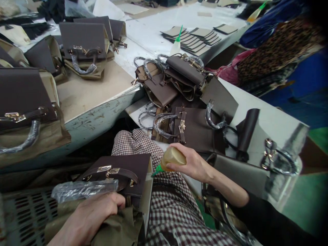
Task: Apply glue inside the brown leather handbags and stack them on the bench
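Observation:
On my lap lies a dark brown handbag (pixel 123 162) with gold hardware, a plastic-wrapped handle (pixel 84 189) and an olive cloth lining (pixel 120 227) pulled out. My left hand (pixel 99 208) is closed on the bag's lower part by the lining; some of its fingers are hidden. In my right hand (pixel 188 162) is a squeeze bottle (pixel 174 158) of yellowish liquid, tilted downward. Its green nozzle (pixel 157 170) points at the bag's pale side edge, at or very near it.
Several similar handbags (pixel 83 41) stand on the left table (pixel 77 99). More handbags (pixel 194 126) are piled ahead on a white bench (pixel 271 116). Another glue-type bottle (pixel 176 46) stands near stacked flat panels (pixel 194 37). A plastic crate (pixel 30 212) is at lower left.

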The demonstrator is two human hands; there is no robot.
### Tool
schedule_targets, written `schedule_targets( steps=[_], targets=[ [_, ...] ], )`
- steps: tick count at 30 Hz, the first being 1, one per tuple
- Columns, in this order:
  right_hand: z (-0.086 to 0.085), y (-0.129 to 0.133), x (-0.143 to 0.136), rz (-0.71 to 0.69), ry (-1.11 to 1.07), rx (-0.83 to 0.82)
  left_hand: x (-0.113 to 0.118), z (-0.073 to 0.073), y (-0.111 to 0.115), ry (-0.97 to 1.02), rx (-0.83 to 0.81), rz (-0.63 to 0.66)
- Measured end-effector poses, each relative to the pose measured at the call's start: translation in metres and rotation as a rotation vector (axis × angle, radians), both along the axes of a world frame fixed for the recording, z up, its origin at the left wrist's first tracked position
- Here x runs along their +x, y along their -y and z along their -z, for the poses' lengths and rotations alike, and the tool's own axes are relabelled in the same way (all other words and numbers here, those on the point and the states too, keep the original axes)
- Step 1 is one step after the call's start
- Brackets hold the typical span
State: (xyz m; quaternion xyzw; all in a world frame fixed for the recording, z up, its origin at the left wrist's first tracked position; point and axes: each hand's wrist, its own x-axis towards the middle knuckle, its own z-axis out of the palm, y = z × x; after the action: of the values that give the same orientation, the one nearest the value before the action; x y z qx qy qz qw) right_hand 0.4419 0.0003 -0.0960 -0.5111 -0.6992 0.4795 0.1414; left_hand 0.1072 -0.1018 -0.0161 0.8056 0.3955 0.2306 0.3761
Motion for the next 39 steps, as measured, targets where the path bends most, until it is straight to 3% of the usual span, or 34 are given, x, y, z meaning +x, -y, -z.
schedule_targets(
  steps=[6,11,16,22,29,36,39],
  targets=[
    [0.005,-0.005,0.007,0.154,-0.155,-0.308,0.004,-0.001,-0.002,0.012,0.0,0.007],
    [0.008,0.0,0.01,0.309,-0.242,-0.343,0.005,-0.003,-0.002,0.007,-0.008,-0.023],
    [0.019,0.005,0.009,0.296,-0.194,-0.398,0.008,-0.009,-0.006,-0.017,-0.009,-0.032],
    [0.022,0.01,0.011,0.306,-0.315,-0.501,0.01,-0.011,-0.008,-0.042,0.033,-0.064],
    [0.007,0.03,0.007,0.331,-0.5,-0.651,0.006,-0.01,-0.008,-0.101,-0.01,0.029],
    [-0.029,0.055,-0.006,0.383,-0.695,-0.746,-0.001,-0.009,-0.002,-0.127,-0.056,0.01],
    [-0.035,0.063,-0.006,0.402,-0.727,-0.736,-0.003,-0.007,0.0,-0.125,-0.083,-0.006]
  ],
)
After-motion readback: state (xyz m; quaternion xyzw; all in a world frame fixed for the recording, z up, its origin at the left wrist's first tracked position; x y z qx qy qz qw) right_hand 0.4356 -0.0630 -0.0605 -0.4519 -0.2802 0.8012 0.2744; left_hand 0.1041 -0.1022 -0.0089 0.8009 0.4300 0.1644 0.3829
